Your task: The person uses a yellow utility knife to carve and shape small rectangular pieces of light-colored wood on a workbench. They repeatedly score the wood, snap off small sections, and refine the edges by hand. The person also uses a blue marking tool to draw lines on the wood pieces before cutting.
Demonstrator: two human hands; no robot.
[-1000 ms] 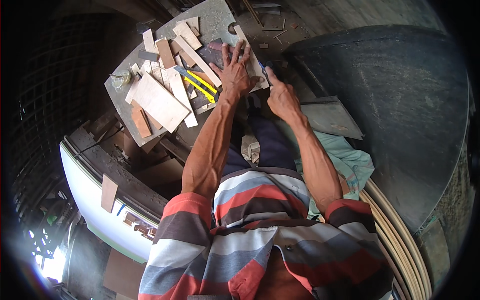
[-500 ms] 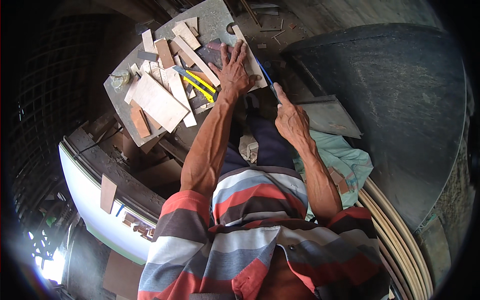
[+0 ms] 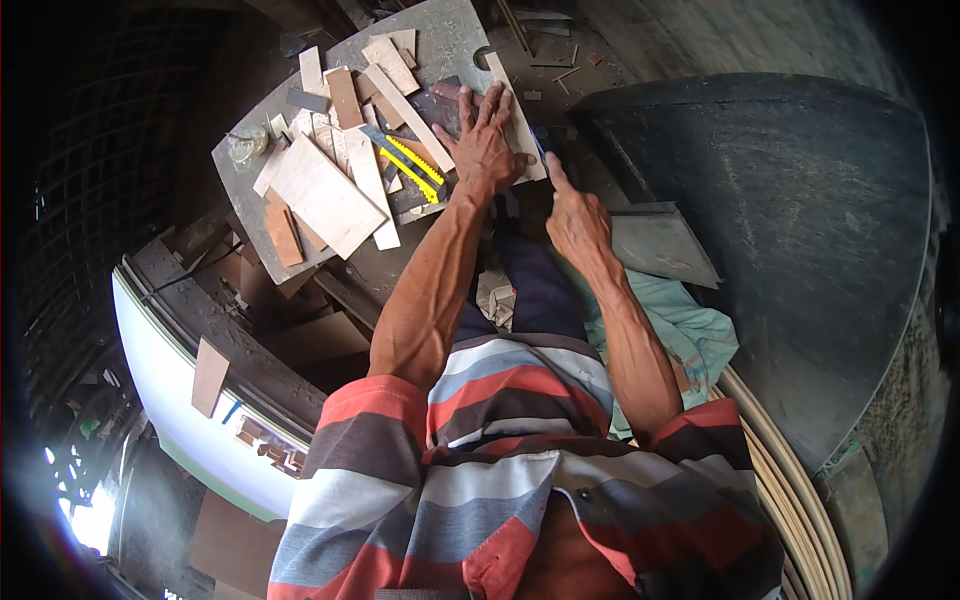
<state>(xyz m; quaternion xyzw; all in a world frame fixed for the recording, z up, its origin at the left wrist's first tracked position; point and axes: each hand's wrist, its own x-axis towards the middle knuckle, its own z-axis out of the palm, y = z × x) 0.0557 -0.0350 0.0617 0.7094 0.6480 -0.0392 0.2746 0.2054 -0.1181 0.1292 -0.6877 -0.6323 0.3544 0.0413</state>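
My left hand (image 3: 487, 150) lies spread at the right side of the worktable, pressing on a pale wooden strip (image 3: 520, 135) along the edge. Dark reddish material (image 3: 446, 90) shows beside its fingers. Just right of the strip, my right hand (image 3: 580, 225) is closed round the handle of a slim blue tool (image 3: 543, 140), index finger stretched along it. The tool is largely hidden now, so its exact kind is unclear. A yellow and black utility knife (image 3: 412, 165) lies left of my left wrist, among wood offcuts.
Several wood pieces (image 3: 325, 195) litter the grey worktable (image 3: 245, 205), with a clear jar (image 3: 247, 145) at its left. A large dark panel (image 3: 770, 230) stands right. Greenish cloth (image 3: 680, 325) and bent strips (image 3: 795, 490) lie by my right arm; a white curved panel (image 3: 175, 385) stands lower left.
My right hand has moved slightly forward along the strip's edge, and less of the blue tool shows. My left hand keeps its place on the strip. The whole view has shifted slightly.
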